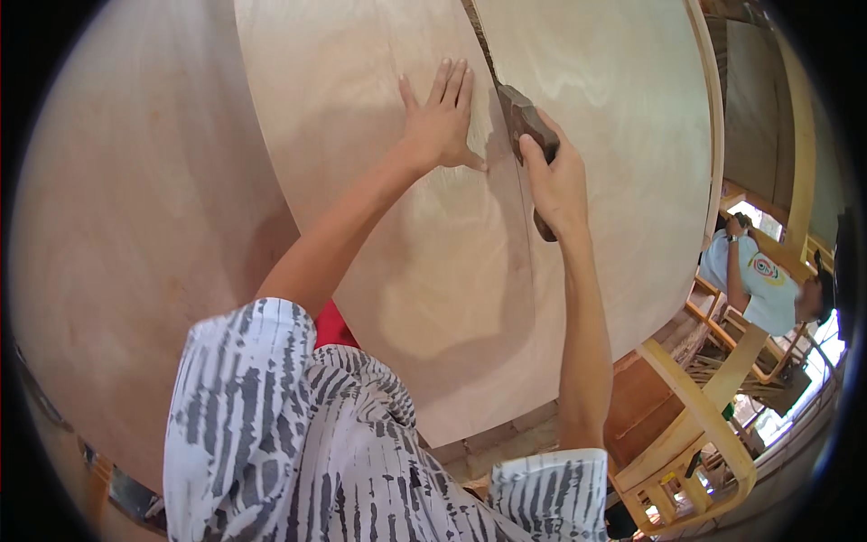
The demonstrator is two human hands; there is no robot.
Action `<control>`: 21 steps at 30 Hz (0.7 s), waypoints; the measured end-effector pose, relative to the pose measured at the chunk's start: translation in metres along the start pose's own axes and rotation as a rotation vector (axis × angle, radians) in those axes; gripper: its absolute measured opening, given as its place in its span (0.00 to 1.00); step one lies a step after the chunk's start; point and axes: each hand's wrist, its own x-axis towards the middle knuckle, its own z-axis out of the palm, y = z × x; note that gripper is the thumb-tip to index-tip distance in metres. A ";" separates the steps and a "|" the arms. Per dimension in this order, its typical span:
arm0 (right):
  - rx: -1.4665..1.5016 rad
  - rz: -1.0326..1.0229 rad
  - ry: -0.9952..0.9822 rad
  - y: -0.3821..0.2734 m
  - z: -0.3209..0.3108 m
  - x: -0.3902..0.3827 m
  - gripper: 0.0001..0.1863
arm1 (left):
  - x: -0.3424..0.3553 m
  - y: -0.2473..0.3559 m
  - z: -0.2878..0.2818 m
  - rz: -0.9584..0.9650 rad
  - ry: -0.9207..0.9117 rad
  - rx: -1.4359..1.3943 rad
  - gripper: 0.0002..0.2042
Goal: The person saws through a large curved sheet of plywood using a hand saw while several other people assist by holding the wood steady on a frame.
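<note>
- While seen in head view, spreading left grip [439, 125] flat on pale plywood sheet [438, 262], likely to steady it.
- Wrapping right grip [560, 176] round dark hand tool [524, 116], probably for control.
- Locating dark hand tool along sheet's right edge, at near end of dark gap [482, 36].
- Pointing far end forward, slightly left; long axis roughly following edge.

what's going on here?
Someone in a striped shirt is working on a pale wood sheet. Their left hand is spread on it; the right hand grips a dark brown tool, exact type unclear. A dark gap runs away from the tool's far end, with a thin line on the near side. Off to the right, another person in a white shirt is near wooden frames.
</note>
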 end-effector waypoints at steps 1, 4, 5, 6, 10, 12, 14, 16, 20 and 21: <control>0.023 -0.004 0.007 -0.003 -0.004 -0.004 0.27 | 0.000 0.002 -0.001 -0.016 0.005 -0.022 0.76; 0.090 0.086 -0.001 -0.015 -0.037 -0.044 0.27 | 0.007 -0.003 0.007 -0.017 -0.018 -0.018 0.77; 0.099 0.135 0.005 -0.028 -0.058 -0.078 0.28 | 0.008 -0.009 0.007 -0.028 -0.018 -0.013 0.77; 0.098 0.190 0.011 -0.042 -0.081 -0.117 0.28 | 0.007 -0.014 0.007 -0.052 -0.021 -0.008 0.76; 0.019 0.164 -0.005 -0.085 -0.161 -0.234 0.29 | 0.006 -0.021 -0.002 -0.085 -0.036 -0.004 0.75; 0.134 0.166 0.022 -0.081 -0.150 -0.233 0.29 | 0.008 -0.019 0.001 -0.085 -0.031 -0.002 0.75; 0.085 0.185 -0.012 -0.059 -0.121 -0.208 0.30 | 0.008 -0.021 0.003 -0.094 -0.025 0.002 0.75; 0.046 0.015 0.035 -0.009 -0.050 -0.126 0.29 | 0.011 -0.021 0.003 -0.079 0.003 -0.010 0.75; 0.063 -0.003 0.026 -0.005 -0.022 -0.034 0.28 | 0.018 0.003 0.006 0.003 -0.025 -0.061 0.75; 0.058 0.045 0.022 -0.021 -0.027 -0.042 0.28 | 0.017 -0.005 0.004 0.003 -0.024 -0.053 0.75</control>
